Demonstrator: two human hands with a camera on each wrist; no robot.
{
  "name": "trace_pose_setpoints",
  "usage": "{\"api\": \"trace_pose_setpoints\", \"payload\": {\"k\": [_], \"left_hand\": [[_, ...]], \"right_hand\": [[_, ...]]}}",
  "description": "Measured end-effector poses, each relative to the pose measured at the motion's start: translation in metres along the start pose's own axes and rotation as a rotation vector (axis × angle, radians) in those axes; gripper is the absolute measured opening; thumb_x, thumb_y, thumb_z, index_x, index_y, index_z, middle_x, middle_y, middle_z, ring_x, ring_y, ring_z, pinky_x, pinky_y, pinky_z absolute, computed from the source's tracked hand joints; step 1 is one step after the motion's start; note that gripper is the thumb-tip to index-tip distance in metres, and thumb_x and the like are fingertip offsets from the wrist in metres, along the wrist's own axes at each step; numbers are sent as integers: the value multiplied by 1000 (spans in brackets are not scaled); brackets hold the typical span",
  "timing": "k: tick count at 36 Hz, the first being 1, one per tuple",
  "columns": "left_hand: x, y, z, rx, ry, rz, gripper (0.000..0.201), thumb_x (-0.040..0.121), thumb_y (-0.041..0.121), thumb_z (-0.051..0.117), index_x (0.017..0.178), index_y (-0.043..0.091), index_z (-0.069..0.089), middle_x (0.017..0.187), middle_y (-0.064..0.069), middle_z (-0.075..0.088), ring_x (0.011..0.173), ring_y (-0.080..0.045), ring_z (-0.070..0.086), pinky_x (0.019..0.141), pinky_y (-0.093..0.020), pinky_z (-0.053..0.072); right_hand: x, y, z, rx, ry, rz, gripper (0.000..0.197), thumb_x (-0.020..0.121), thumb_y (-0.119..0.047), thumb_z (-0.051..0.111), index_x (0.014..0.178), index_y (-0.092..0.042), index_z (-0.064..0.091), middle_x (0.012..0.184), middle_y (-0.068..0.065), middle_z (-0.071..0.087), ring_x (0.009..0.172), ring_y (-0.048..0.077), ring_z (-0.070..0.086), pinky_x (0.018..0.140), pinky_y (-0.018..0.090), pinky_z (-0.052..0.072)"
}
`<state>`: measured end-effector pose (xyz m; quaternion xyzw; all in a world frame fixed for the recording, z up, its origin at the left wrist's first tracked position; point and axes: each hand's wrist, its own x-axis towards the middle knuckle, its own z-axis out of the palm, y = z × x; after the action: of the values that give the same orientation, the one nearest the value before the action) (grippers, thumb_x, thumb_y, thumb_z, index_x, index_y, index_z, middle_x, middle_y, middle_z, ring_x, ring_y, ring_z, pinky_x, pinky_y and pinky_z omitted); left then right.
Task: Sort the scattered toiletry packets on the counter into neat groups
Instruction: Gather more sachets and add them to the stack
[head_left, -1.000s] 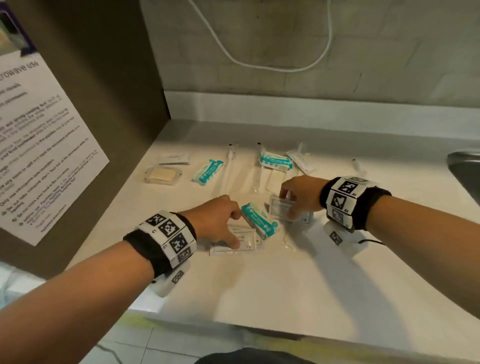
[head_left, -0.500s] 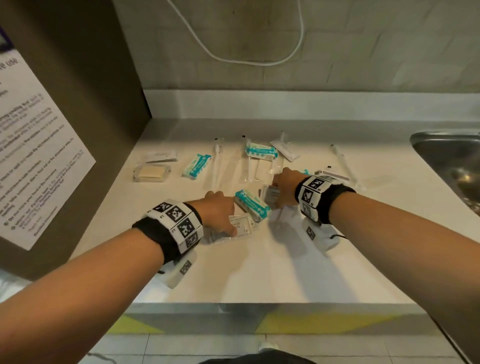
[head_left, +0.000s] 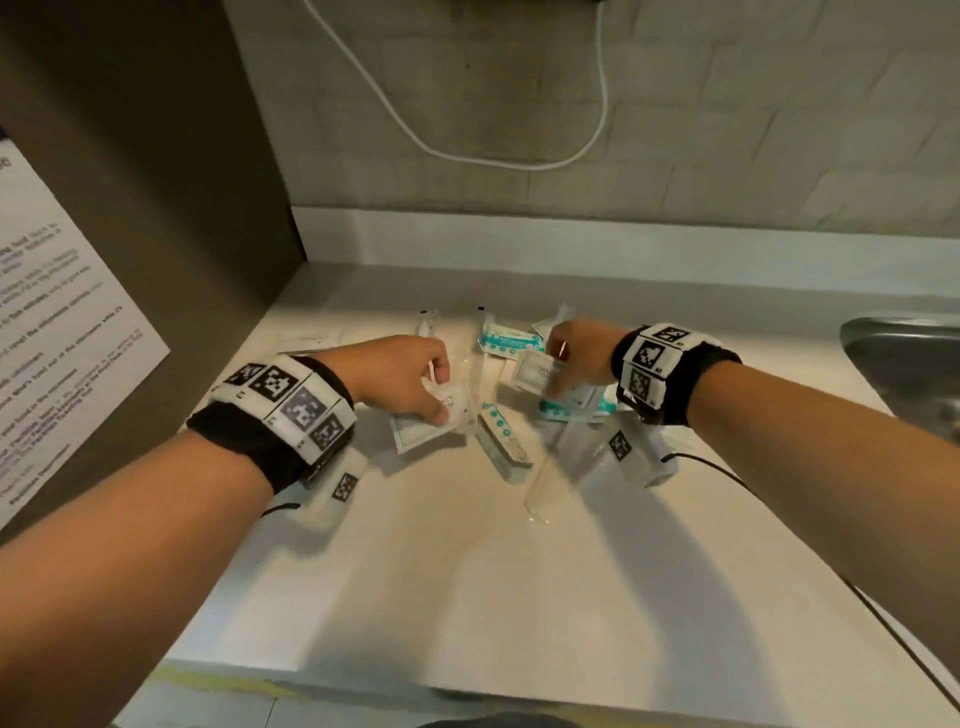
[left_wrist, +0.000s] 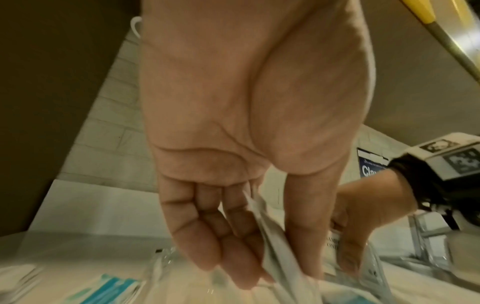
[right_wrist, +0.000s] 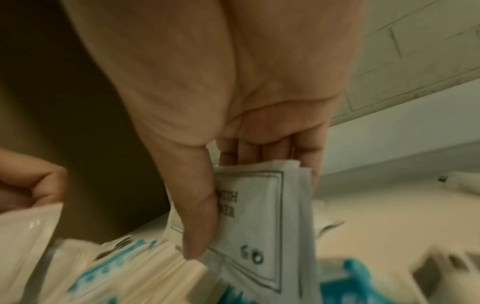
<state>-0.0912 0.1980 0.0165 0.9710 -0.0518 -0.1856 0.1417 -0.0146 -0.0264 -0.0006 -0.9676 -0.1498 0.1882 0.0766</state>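
Toiletry packets lie scattered mid-counter (head_left: 467, 545). My left hand (head_left: 415, 387) pinches a flat white sachet (head_left: 453, 402) between thumb and fingers; the left wrist view shows that sachet (left_wrist: 275, 242) edge-on at the fingertips. My right hand (head_left: 574, 358) pinches a few stacked white sachets (head_left: 535, 370), thumb on the printed face (right_wrist: 262, 207). Between the hands a teal-and-white packet (head_left: 501, 441) lies on the counter. Another teal packet (head_left: 511, 340) sits behind, and one more (head_left: 574, 408) lies under my right hand.
A brown cabinet side (head_left: 156, 208) with a printed notice (head_left: 57, 332) walls the left. A steel sink (head_left: 914, 358) sits at the right. Clear wrapped sticks (head_left: 545, 483) lie near the packets. A white cable (head_left: 467, 150) hangs on the tiled wall.
Both hands have lifted off the counter with white sachets pinched in them. The teal packet between them has turned more lengthwise. The head view has shifted closer and tilted.
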Motion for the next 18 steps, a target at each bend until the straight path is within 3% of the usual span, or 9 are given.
{"api": "trace_pose_setpoints", "payload": {"k": [4,7,11,14,16,18], "left_hand": [[18,15,-11,-80,155,24,48,87,32,70,129,20,51,122,2,59,101,-17,57,72,-28,45],[33,21,-10,-179,206,34,46,91,31,65,132,19,51,128,1,61,108,-19,60,84,-34,50],[52,30,-5,-295,259,38,39,96,26,59,132,17,49,128,-1,61,98,-16,59,74,-27,44],[64,31,0,-435,259,39,32,97,21,58,127,18,48,122,1,62,94,-16,64,64,-29,56],[71,30,2,-497,256,40,31,96,19,58,126,19,49,121,1,63,96,-18,66,68,-38,61],[76,29,5,-553,250,36,32,96,18,58,127,21,50,118,4,63,95,-17,67,67,-39,62]], "right_hand": [[22,28,-18,40,16,39,55,71,-26,84,118,-14,59,114,6,64,100,25,59,83,30,46],[41,45,-24,78,18,77,53,71,-26,83,118,-13,61,104,4,63,95,24,58,81,30,45],[67,58,-24,140,39,90,44,76,-24,79,116,-11,64,101,5,64,87,21,56,75,26,42],[84,60,-21,154,30,93,47,75,-29,80,117,-14,64,112,4,67,89,20,57,77,29,45],[95,60,-18,167,7,86,55,73,-33,81,121,-14,61,118,5,66,97,23,60,83,30,46],[104,59,-15,160,-10,70,63,73,-36,81,126,-12,57,124,7,63,110,27,60,94,34,47]]}}
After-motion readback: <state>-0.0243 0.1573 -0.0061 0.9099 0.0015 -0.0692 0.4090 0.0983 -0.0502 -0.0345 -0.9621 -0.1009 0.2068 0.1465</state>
